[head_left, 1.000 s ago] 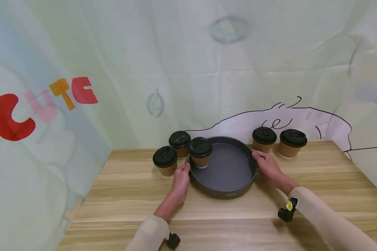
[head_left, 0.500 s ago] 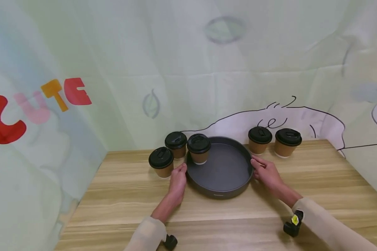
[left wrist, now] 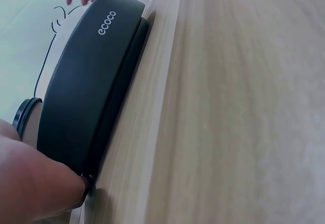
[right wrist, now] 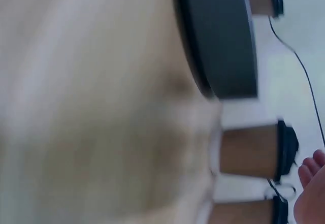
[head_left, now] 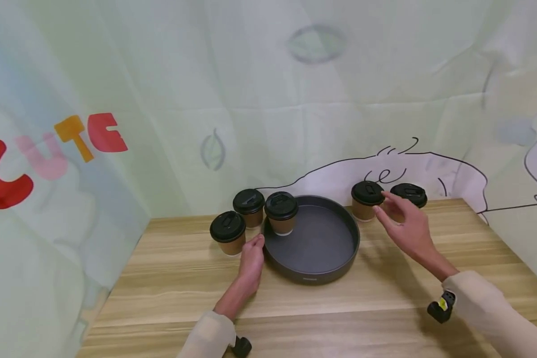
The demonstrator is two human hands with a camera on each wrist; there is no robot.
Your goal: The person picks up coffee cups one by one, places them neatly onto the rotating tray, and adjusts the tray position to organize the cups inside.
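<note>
A round dark grey tray (head_left: 315, 243) with a raised rim stands on the table; "ecoco" is printed on its side in the left wrist view. My left hand (head_left: 252, 263) grips its left side, thumb against the wall (left wrist: 76, 97). Inside the tray, at its left, stands a brown paper cup with a black lid (head_left: 282, 213). My right hand (head_left: 409, 226) is off the tray, thumb and fingers spread beside a lidded cup (head_left: 366, 200) behind the tray's right side. Whether the fingertips touch that lid, I cannot tell. Another lidded cup (head_left: 409, 195) is partly hidden behind this hand.
Left of the tray stand two more lidded paper cups, one nearer (head_left: 228, 232) and one farther back (head_left: 249, 208). The wooden table (head_left: 170, 293) ends at a printed cloth backdrop (head_left: 250, 99) just behind the cups.
My right hand has let go of the tray's right side and moved up and right to the cups there. The left hand stays on the tray, which stands still on the table.
</note>
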